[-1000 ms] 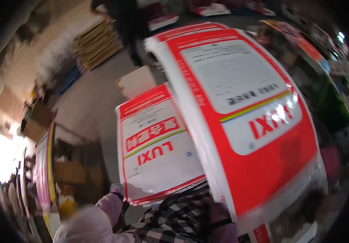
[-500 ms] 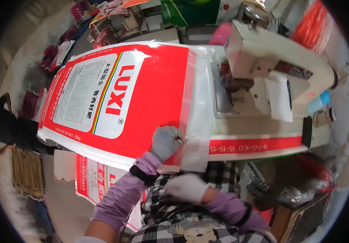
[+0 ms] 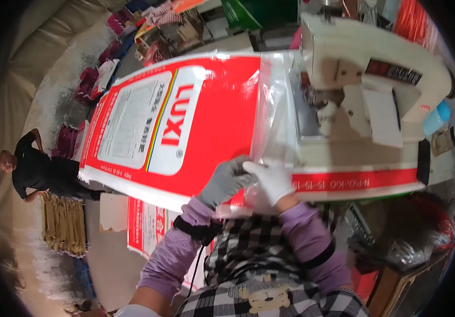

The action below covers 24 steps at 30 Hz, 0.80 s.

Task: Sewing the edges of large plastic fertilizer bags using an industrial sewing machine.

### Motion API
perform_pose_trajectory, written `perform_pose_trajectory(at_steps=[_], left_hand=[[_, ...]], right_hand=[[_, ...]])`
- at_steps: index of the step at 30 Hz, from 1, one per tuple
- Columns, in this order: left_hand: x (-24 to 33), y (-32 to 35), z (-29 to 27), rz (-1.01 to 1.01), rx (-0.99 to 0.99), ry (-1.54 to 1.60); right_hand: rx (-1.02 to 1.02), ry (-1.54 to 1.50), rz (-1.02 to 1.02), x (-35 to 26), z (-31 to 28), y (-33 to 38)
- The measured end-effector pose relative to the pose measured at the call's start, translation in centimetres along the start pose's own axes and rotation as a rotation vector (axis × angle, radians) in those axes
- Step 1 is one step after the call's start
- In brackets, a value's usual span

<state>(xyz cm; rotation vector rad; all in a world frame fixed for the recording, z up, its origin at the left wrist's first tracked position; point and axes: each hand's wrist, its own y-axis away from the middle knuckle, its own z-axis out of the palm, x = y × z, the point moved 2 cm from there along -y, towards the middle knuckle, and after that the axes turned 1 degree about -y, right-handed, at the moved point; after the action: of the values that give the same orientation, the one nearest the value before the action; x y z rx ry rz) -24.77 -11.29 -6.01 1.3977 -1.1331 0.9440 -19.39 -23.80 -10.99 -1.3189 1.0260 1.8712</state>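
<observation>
A large red and white woven sack [image 3: 227,100] lies flat across the work table in front of me. Clear plastic liner film [image 3: 280,100] sticks out along its right edge. My left hand [image 3: 222,182], in a grey glove, rests at the near right corner of the sack with its fingers closed on the film. Right beside it my right hand [image 3: 271,182], in a white glove, pinches the same film, the fingertips of both hands almost touching. The exact hold of the fingertips is partly hidden.
To the right of the sack stands a cream sewing machine [image 3: 375,53], with a white paper pad [image 3: 381,116] against it. Farther right are a blue bottle [image 3: 436,117] and a jar [image 3: 445,140]. A person in black [image 3: 32,164] stands at left, near stacked brown sacks [image 3: 63,224].
My right hand has risen from my lap to the film beside my left hand. The left hand remains at the sack's corner. The whole view has shifted slightly.
</observation>
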Motion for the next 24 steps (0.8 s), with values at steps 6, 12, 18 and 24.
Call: perform_pose_trajectory(at_steps=[6, 12, 18, 24], left_hand=[[-0.2, 1.3, -3.4, 0.209, 0.342, 0.314], [-0.3, 4.4, -3.0, 0.2, 0.331, 0.358], [-3.9, 0.7, -1.1, 0.176, 0.498, -0.201], [0.2, 2.6, -4.6, -0.307, 0.068, -1.0]], right_hand=[[0.274, 0.612, -0.264, 2.5, -2.6, 2.1], [0.173, 0.594, -0.563, -5.2, -0.1, 4.9], [0.135, -0.06, -0.423, -2.4, 5.1, 1.2], [-0.167, 0.245, -0.537, -1.0, 4.2, 3.3]])
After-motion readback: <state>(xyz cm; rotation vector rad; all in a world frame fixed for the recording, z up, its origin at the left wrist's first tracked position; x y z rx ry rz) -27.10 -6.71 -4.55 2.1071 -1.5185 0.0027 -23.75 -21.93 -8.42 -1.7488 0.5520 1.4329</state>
